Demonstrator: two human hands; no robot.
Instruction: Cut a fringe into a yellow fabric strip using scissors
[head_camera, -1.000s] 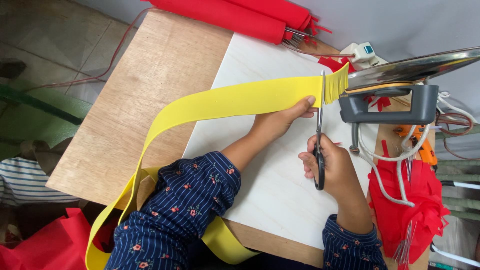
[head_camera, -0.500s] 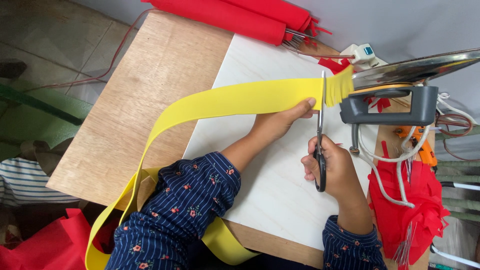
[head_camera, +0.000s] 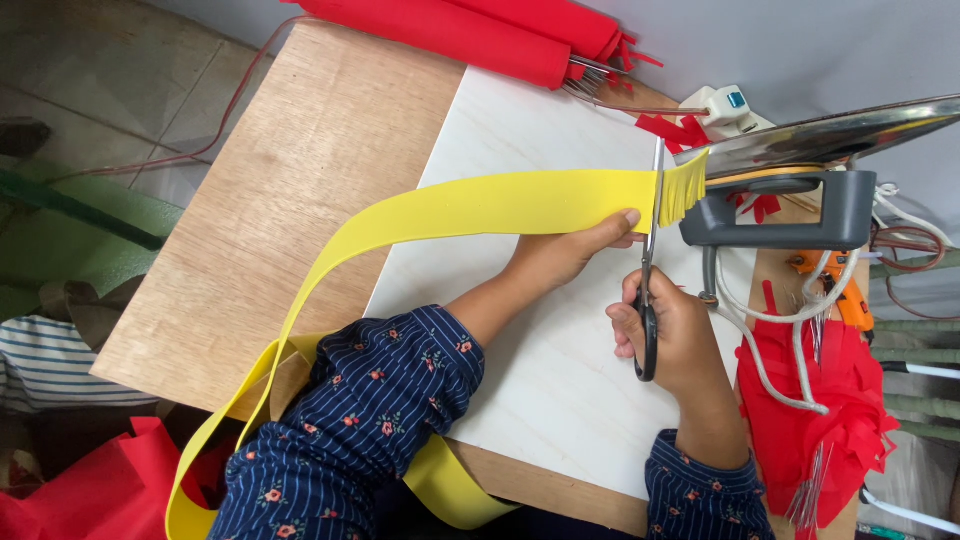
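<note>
A long yellow foam strip (head_camera: 470, 210) runs from the lower left up across the white board (head_camera: 540, 380). My left hand (head_camera: 565, 255) pinches its lower edge near the right end. That end is cut into a fringe (head_camera: 685, 190). My right hand (head_camera: 675, 335) holds black-handled scissors (head_camera: 650, 270), blades pointing up and closed on the strip just left of the fringe.
Red foam rolls (head_camera: 470, 30) lie at the table's far edge. A grey clamp with a metal blade (head_camera: 800, 200) stands right of the fringe. Red fringed pieces (head_camera: 810, 400), white cord and an orange tool lie at the right. Bare wooden tabletop (head_camera: 290, 200) extends left.
The scissor blades have shut through the strip, adding another cut to the fringe. My left hand has kept its grip on the strip's edge.
</note>
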